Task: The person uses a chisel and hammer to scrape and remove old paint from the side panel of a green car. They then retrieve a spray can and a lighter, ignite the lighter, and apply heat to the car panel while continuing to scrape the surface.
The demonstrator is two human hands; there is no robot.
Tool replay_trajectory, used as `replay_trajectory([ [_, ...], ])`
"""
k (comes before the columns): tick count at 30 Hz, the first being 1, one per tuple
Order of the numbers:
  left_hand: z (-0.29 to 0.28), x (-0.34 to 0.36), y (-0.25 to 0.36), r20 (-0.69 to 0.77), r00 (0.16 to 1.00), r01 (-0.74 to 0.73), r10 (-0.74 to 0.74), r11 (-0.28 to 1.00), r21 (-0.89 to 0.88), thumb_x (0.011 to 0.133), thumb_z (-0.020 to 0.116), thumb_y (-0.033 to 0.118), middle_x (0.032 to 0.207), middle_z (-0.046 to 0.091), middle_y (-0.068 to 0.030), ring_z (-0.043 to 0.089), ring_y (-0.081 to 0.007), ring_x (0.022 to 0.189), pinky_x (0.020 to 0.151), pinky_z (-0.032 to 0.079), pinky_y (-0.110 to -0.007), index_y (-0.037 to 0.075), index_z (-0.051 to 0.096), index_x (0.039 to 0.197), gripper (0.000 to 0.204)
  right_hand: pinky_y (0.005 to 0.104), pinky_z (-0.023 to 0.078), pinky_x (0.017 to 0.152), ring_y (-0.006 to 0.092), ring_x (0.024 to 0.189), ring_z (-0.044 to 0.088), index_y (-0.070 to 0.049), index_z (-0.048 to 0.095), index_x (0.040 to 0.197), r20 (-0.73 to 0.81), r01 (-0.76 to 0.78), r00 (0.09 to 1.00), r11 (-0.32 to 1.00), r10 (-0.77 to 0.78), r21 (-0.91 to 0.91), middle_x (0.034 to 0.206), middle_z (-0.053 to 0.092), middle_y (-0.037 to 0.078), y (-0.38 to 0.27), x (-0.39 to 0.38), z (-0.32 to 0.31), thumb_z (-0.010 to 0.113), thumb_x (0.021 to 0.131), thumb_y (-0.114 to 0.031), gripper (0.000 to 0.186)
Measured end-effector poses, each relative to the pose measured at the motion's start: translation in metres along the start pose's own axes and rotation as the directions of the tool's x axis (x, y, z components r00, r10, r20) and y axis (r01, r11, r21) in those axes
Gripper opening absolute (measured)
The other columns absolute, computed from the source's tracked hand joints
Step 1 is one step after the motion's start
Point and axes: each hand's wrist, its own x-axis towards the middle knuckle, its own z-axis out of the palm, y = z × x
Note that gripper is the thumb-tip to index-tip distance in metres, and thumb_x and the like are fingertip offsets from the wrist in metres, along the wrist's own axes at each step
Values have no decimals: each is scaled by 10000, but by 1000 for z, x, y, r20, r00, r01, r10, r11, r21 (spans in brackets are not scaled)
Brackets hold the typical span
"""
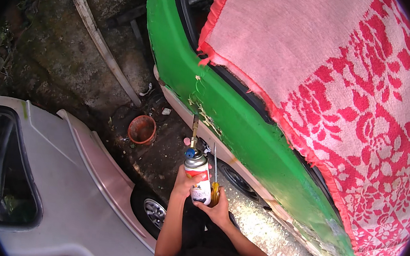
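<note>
My left hand [184, 181] is closed round a white and red gas canister [201, 188] held upright in front of me. A blow torch head [194, 136] with a brass nozzle and a blue knob is fitted on its top. The nozzle points at the lower side of a green car [182, 52], where paint is peeling; no flame can be made out. In my right hand [217, 211] is a screwdriver [215, 193] with a yellow handle, its thin shaft pointing away from me. That hand's fingers also touch the canister's lower end.
A red and pink patterned cloth [317, 89] covers the green car's roof and windows. At left stands a silver-grey vehicle [75, 194], leaving a narrow gap. A terracotta pot [142, 130] and scraps lie on the dirty ground. A long pale strip [100, 39] leans beyond.
</note>
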Motion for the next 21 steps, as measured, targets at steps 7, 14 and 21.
replay_trajectory([
  [7, 4, 0, -9, 80, 995, 59, -62, 998, 36, 707, 815, 72, 1079, 690, -127, 699, -233, 917, 830, 578, -370, -14, 582, 1218, 569, 353, 551, 718, 159, 812, 655, -14, 471, 1011, -29, -79, 996, 996, 80, 41, 883, 670, 141, 6, 0, -2, 962, 616, -273, 682],
  [14, 10, -8, -26, -38, 998, 45, -42, 996, 77, 651, 827, -84, 1128, 670, -132, 693, -230, 952, 837, 585, -381, 25, 507, 1270, 705, 335, 538, 721, 125, 823, 626, -18, 472, 1010, -56, -87, 994, 990, 93, 108, 897, 666, 126, 10, 3, -3, 956, 639, -248, 652],
  [21, 4, 1, -25, -115, 993, 42, -27, 990, 132, 669, 835, -69, 1109, 677, -125, 678, -191, 958, 845, 572, -353, 24, 508, 1242, 667, 290, 499, 633, 99, 716, 589, -15, 530, 1098, 22, -155, 988, 981, 153, 113, 829, 650, 80, 20, 12, -8, 766, 876, -255, 403],
])
